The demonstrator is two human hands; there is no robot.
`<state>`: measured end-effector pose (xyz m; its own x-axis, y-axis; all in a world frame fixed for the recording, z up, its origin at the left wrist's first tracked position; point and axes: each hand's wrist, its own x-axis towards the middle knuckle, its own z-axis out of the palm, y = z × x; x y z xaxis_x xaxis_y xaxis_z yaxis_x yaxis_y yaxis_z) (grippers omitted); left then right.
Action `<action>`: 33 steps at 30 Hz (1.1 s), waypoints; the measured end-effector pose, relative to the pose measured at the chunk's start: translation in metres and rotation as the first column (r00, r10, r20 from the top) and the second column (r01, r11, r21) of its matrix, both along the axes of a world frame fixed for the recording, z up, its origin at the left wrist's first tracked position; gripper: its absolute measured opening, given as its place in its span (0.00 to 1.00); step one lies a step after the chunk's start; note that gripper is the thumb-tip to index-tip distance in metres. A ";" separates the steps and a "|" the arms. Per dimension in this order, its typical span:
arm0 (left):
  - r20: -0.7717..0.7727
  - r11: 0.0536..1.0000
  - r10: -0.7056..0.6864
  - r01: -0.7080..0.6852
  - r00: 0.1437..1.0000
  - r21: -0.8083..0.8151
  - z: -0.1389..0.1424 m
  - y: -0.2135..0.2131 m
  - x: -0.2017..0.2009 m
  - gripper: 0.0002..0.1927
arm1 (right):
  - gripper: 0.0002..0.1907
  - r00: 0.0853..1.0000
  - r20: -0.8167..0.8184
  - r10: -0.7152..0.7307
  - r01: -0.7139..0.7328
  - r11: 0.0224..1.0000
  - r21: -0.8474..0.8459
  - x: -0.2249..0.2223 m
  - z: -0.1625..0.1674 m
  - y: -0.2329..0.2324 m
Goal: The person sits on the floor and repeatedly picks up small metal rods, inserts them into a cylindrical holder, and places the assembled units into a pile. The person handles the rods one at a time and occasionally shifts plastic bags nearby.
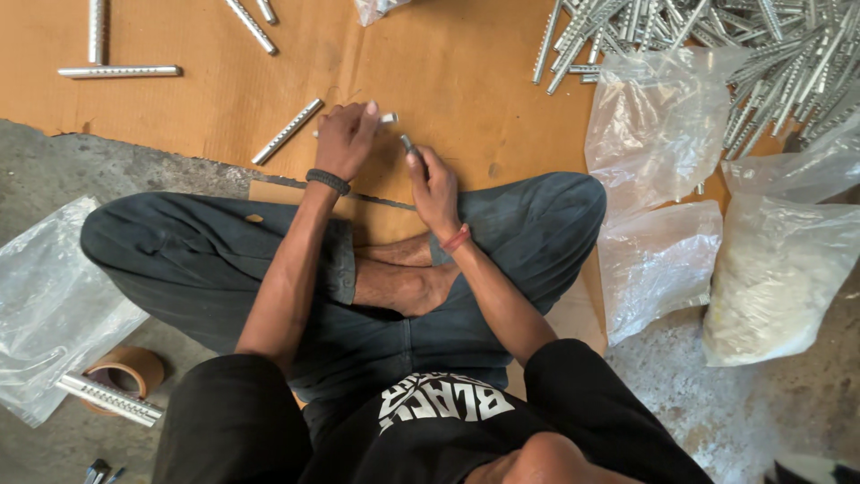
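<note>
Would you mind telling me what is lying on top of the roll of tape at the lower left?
A perforated metal bar lies across the roll of brown tape, covering its lower-left rim. Whatever sits beneath the roll itself is hidden.

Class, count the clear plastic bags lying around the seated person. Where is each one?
5, maybe more hidden. One bag lies at far left; a scrap at the top edge; three on the right: upper, middle, and a full bag.

Silver perforated metal tubes (717, 36): bright, shiny.
Brown corrugated cardboard sheet (448, 63): matt, ribbed.
Clear plastic bags (658, 125): glossy, crinkled.
Grey concrete floor (90, 170): rough, mottled.
Dark denim trousers (197, 260): matt cloth.
</note>
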<state>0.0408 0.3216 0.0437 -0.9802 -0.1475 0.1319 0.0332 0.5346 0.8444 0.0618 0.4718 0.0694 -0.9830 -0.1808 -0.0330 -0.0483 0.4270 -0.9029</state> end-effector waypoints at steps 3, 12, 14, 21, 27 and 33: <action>0.068 0.995 -0.014 0.020 0.998 -0.097 0.013 0.007 0.003 0.18 | 0.09 0.991 -0.134 0.028 -0.028 1.000 -0.002 -0.007 0.011 0.006; -0.296 0.834 -0.231 0.031 0.927 -0.552 0.024 0.005 0.008 0.10 | 0.10 0.902 -0.355 0.244 -0.103 0.923 0.372 -0.004 0.029 0.014; -0.270 0.820 -0.244 0.049 0.931 -0.570 0.025 0.005 0.008 0.11 | 0.09 0.898 -0.347 0.271 -0.141 0.923 0.357 -0.005 0.020 0.016; -0.201 0.740 -0.441 0.228 0.875 -0.632 0.020 -0.004 0.001 0.12 | 0.19 0.292 0.735 0.612 0.107 0.742 -0.661 -0.013 -0.034 0.038; 0.313 0.514 -0.168 0.354 0.935 -0.781 0.001 0.019 -0.002 0.18 | 0.21 0.795 0.542 0.273 -0.184 0.959 -0.214 0.000 -0.043 0.032; 0.596 0.615 -0.055 0.497 0.801 -0.612 -0.010 -0.003 -0.030 0.26 | 0.14 0.987 0.104 0.122 -0.153 0.908 0.390 0.003 -0.016 0.056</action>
